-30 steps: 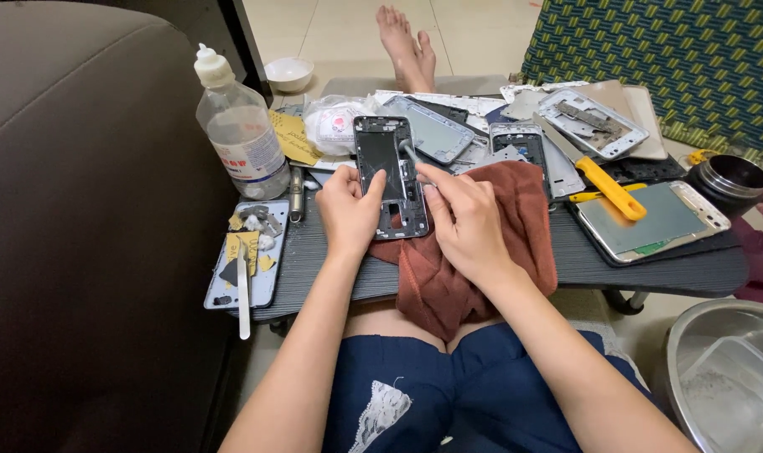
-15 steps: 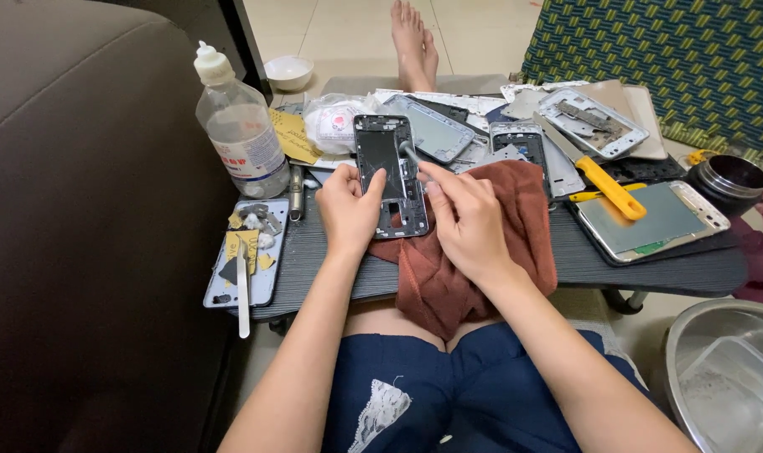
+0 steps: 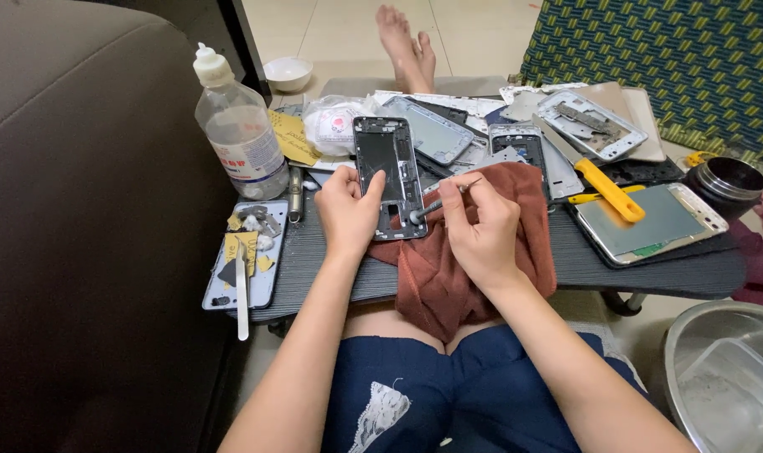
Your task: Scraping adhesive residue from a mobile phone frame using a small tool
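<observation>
A dark phone frame (image 3: 390,176) lies upright on a rust-red cloth (image 3: 469,252) at the near middle of the dark bench (image 3: 650,273). The left hand (image 3: 348,210) steadies the frame from its left side, its grip closed on the edge with the thumb laid over the frame's face. The right hand (image 3: 482,222) has its grip pinched on thin metal tweezers (image 3: 444,201), whose tip touches the lower right of the frame.

To the left stands a clear plastic bottle (image 3: 239,126) with a white cap and a white label with red print low on its side. A yellow printed card (image 3: 291,138) lies just behind it, and a crumpled clear bag (image 3: 335,122) with white and pink inside sits beside that. Farther left, at the bench's corner, a bluish phone back (image 3: 247,252) carries yellow scraps and a white blade. To the right, a yellow-handled knife (image 3: 604,184) rests over a silver phone panel (image 3: 650,220).
</observation>
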